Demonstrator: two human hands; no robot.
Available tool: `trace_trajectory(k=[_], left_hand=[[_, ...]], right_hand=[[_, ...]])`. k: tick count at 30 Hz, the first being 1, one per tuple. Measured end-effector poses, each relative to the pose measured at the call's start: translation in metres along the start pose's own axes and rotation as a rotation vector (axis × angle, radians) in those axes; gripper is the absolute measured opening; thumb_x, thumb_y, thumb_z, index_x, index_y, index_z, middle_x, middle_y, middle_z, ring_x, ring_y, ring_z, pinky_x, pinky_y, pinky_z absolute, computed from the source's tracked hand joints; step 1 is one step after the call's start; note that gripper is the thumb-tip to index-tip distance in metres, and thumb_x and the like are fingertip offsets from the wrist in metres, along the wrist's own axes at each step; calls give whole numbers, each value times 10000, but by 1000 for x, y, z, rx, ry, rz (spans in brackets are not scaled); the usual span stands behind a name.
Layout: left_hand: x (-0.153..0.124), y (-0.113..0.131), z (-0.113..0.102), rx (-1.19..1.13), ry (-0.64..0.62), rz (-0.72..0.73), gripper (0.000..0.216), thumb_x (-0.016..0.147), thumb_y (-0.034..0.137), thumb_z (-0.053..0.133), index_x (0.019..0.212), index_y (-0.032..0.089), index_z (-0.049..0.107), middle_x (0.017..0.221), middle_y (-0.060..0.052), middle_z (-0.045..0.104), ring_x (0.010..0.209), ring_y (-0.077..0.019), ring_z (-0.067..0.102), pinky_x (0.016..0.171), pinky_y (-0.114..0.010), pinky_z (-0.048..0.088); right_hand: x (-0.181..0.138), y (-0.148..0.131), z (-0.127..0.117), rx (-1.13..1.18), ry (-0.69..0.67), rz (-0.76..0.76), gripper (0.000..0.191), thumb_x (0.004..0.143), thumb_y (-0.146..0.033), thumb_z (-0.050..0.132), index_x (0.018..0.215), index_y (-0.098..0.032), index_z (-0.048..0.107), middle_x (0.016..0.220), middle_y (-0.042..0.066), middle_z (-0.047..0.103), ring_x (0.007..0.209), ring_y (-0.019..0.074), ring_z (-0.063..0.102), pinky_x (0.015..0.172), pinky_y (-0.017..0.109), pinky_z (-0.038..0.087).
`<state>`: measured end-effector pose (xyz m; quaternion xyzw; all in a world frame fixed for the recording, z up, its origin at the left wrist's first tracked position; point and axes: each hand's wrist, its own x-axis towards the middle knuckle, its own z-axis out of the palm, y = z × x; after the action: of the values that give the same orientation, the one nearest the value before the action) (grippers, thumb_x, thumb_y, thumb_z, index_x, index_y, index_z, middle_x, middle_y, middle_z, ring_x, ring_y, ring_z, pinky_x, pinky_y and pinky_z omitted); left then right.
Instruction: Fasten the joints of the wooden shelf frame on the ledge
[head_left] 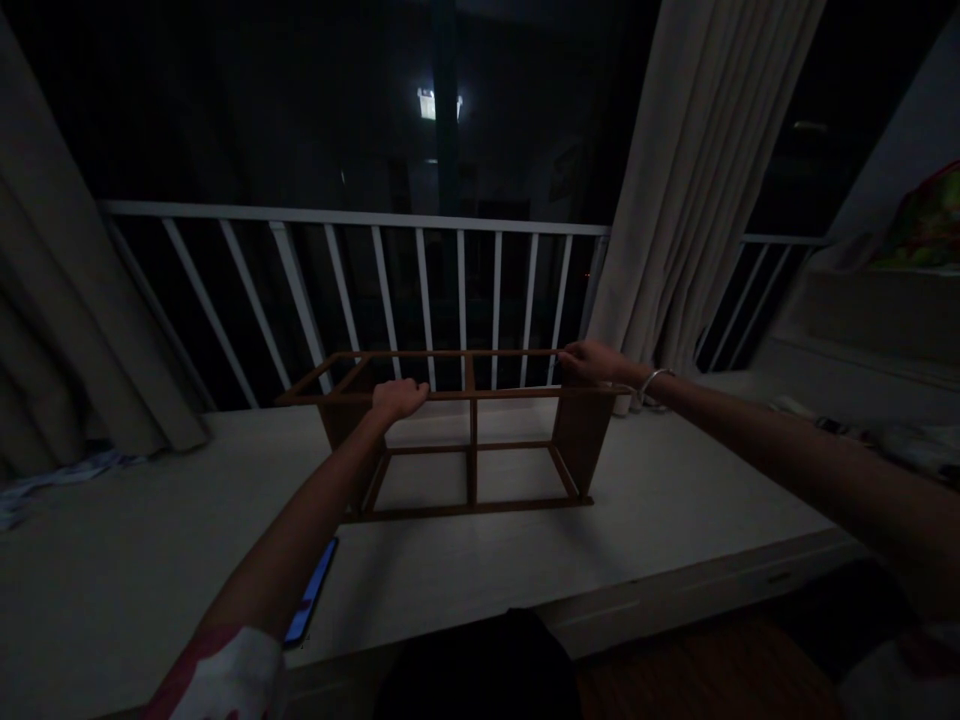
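Note:
A brown wooden rack (pixel 474 450), an open frame with side panels and a middle divider, lies on its side on the white window ledge (pixel 427 570). My left hand (pixel 400 398) is closed around the near upper rail, left of the divider. At the rack's upper right end, my right hand (pixel 592 361) has its fingers pinched together by the far upper rail. Whatever lies between those fingers is too dark and small to make out. A bracelet (pixel 657 378) circles my right wrist.
A phone (pixel 311 592) with a lit screen lies on the ledge beside my left forearm. Behind the rack runs a white railing (pixel 360 215) before a dark window. Curtains (pixel 697 170) hang at both sides. Blurred items (pixel 847 432) lie at right.

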<state>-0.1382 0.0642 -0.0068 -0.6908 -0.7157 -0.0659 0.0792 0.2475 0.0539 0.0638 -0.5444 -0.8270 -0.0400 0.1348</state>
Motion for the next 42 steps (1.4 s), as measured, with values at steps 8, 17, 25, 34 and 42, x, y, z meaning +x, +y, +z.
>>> trace_trajectory(k=[8, 17, 25, 34, 42], left_hand=[[-3, 1, -2, 13, 32, 4, 648, 804, 517, 161, 961, 121, 649, 1006, -165, 632, 946, -303, 578, 757, -388, 438], [-5, 1, -5, -5, 24, 1, 630, 796, 528, 201, 906, 116, 665, 961, -169, 645, 929, -286, 591, 770, -354, 438], [-3, 0, -9, -59, -40, 13, 658, 781, 588, 197, 863, 139, 670, 941, -159, 653, 917, -277, 597, 768, -345, 435], [-11, 3, -13, -62, -42, 27, 646, 768, 610, 217, 823, 158, 675, 907, -140, 663, 899, -271, 603, 759, -328, 432], [-15, 8, -15, -92, -85, 90, 706, 767, 655, 155, 776, 163, 662, 854, -120, 666, 870, -266, 607, 756, -329, 426]], right_hand=[[11, -40, 45, 119, 256, 131, 447, 890, -465, 288, 908, -166, 620, 812, 64, 645, 719, 153, 562, 615, 222, 351], [30, -33, 65, 140, 289, 211, 430, 880, -477, 302, 939, -201, 626, 842, 64, 648, 745, 165, 565, 625, 240, 343], [40, -12, 79, 176, 116, 212, 392, 827, -482, 414, 843, -184, 669, 756, 56, 646, 684, 151, 561, 590, 225, 338], [22, -11, 83, 304, 51, 77, 419, 827, -471, 377, 747, -148, 633, 614, 28, 587, 561, 123, 518, 527, 215, 338], [-10, -15, 78, 364, 115, 73, 437, 843, -502, 321, 775, -161, 586, 646, 34, 598, 576, 131, 528, 536, 223, 359]])
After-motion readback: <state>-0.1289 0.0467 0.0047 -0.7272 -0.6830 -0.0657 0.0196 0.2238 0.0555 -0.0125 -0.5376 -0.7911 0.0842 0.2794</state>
